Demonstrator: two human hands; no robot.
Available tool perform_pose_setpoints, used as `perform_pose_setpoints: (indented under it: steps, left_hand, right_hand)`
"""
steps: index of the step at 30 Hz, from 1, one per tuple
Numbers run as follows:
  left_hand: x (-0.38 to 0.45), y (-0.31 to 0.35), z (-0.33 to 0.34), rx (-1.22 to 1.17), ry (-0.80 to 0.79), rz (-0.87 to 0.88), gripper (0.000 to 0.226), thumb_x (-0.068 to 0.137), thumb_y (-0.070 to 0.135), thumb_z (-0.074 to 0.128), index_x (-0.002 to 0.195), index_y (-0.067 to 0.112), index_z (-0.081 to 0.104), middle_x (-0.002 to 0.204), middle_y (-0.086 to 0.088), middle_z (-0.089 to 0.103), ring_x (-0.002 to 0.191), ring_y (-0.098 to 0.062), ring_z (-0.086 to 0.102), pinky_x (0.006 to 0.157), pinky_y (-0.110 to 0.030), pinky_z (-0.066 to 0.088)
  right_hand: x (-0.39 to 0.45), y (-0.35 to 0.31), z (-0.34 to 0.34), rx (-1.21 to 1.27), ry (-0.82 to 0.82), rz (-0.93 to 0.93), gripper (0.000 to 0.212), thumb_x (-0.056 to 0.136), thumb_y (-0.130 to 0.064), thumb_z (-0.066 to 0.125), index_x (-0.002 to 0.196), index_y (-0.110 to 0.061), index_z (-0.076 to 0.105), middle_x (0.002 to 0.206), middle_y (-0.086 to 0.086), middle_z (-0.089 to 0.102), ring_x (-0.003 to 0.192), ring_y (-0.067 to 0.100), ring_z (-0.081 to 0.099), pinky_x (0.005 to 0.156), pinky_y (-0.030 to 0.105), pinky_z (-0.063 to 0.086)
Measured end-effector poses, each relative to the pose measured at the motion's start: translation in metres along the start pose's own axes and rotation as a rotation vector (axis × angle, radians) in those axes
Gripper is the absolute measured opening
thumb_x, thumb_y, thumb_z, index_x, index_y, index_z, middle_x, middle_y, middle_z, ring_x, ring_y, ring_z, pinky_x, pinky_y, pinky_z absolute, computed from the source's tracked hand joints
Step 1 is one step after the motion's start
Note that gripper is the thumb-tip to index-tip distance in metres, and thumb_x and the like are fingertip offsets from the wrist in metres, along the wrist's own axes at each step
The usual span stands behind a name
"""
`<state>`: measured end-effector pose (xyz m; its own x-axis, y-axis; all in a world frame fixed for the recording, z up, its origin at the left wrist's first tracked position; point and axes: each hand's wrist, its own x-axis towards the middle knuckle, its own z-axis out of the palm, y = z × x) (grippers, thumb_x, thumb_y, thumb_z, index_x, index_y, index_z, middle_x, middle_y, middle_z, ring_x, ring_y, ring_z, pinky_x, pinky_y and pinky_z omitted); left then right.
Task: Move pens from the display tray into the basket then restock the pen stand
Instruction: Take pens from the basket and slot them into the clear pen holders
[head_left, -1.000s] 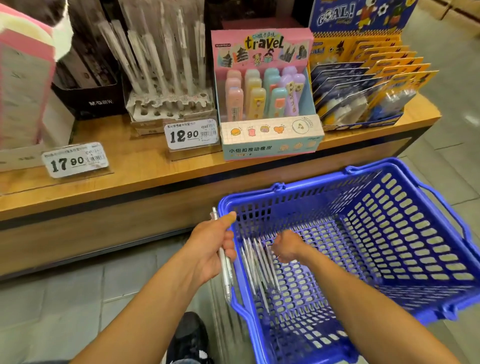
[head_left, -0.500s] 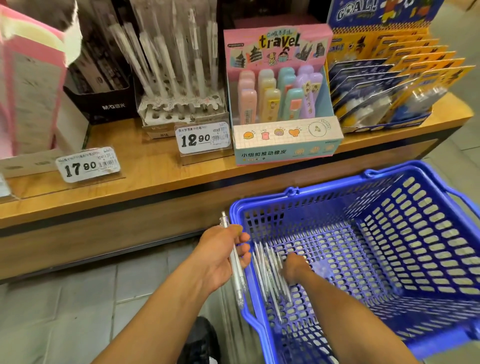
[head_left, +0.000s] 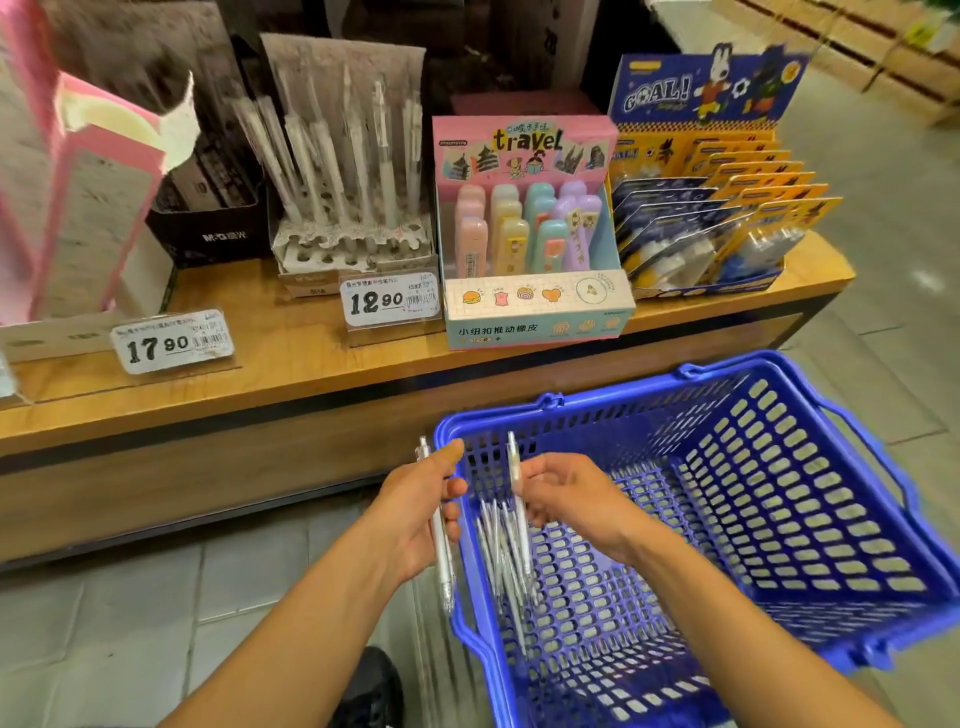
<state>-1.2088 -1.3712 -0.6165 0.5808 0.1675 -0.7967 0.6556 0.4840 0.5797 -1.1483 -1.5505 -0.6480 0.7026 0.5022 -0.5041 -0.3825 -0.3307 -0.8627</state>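
A clear pen (head_left: 437, 525) is held in the left hand (head_left: 415, 512), grip curled round its barrel, just outside the near left rim of the blue basket (head_left: 779, 519). A second pen (head_left: 515, 480) is pinched upright by the right hand (head_left: 566, 499) above the basket's left end. A loose bundle of pens (head_left: 506, 561) is seen lying on the basket floor beneath that hand. The pen stand (head_left: 353, 244), partly filled with upright pens, is placed on the wooden table (head_left: 260, 374), behind a 12.90 price tag (head_left: 389, 301) and beside a pink eraser box (head_left: 530, 234).
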Motion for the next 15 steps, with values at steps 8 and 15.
perform_pose_setpoints:
  steps: [8, 15]
  left_hand:
    - [-0.011, 0.002, 0.007, -0.055, -0.171, 0.122, 0.041, 0.075, 0.044, 0.077, 0.087, 0.008, 0.06, 0.075, -0.021, 0.058, 0.052, -0.025, 0.049, 0.054, -0.033, 0.039]
    - [0.0, -0.006, 0.004, -0.024, -0.015, 0.113, 0.016, 0.098, 0.015, 0.059, 0.084, 0.009, 0.054, 0.057, -0.006, 0.046, 0.045, -0.014, 0.04, 0.043, -0.023, 0.036]
  right_hand:
    - [-0.022, -0.043, 0.054, 0.018, 0.055, -0.168, 0.016, 0.084, -0.007, 0.074, 0.096, -0.004, 0.063, 0.071, 0.011, 0.069, 0.056, 0.013, 0.062, 0.055, 0.021, 0.051]
    - [0.023, -0.003, 0.014, 0.018, -0.105, -0.022, 0.014, 0.089, -0.022, 0.069, 0.082, -0.012, 0.065, 0.073, 0.009, 0.071, 0.057, 0.016, 0.066, 0.052, 0.022, 0.05]
